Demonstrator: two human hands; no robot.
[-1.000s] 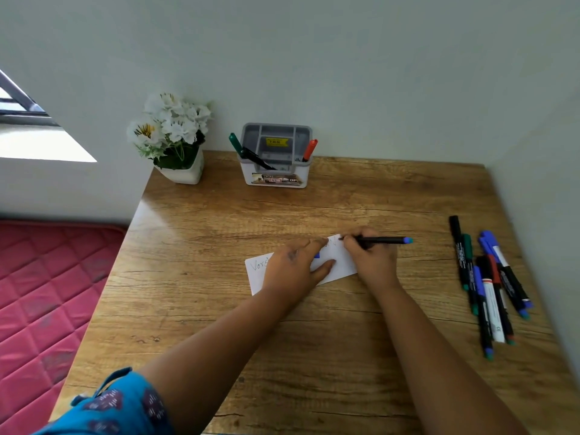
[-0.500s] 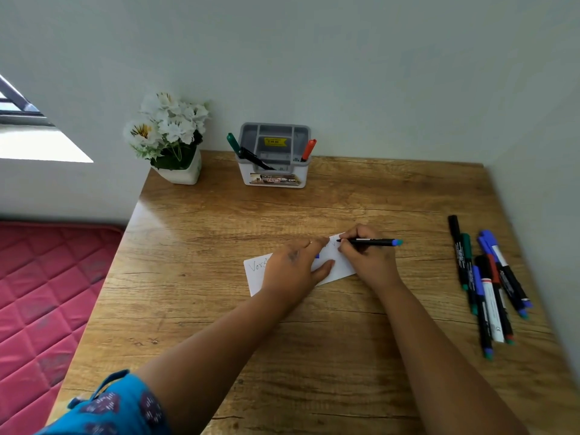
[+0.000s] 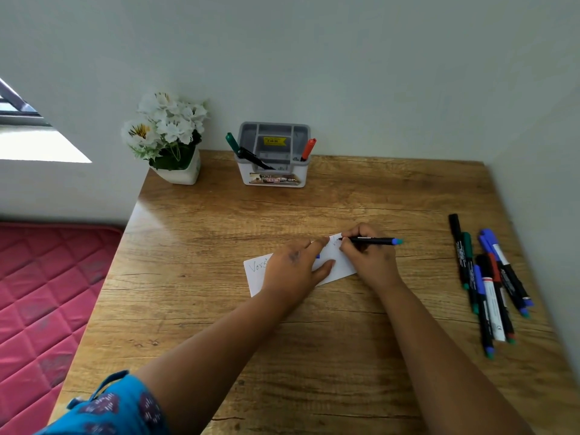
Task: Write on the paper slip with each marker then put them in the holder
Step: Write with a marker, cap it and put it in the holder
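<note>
Mid-task: the right hand (image 3: 370, 262) pinched a blue-capped marker (image 3: 372, 240), tip on the paper slip (image 3: 337, 262), which the flat, spread left hand (image 3: 295, 268) pinned to the counter (image 3: 345, 356). Three markers stood in the holder (image 3: 273, 155); loose markers (image 3: 489, 284) awaited use.

Handwritten "Vor" on the paper slip (image 3: 255, 271)
</note>
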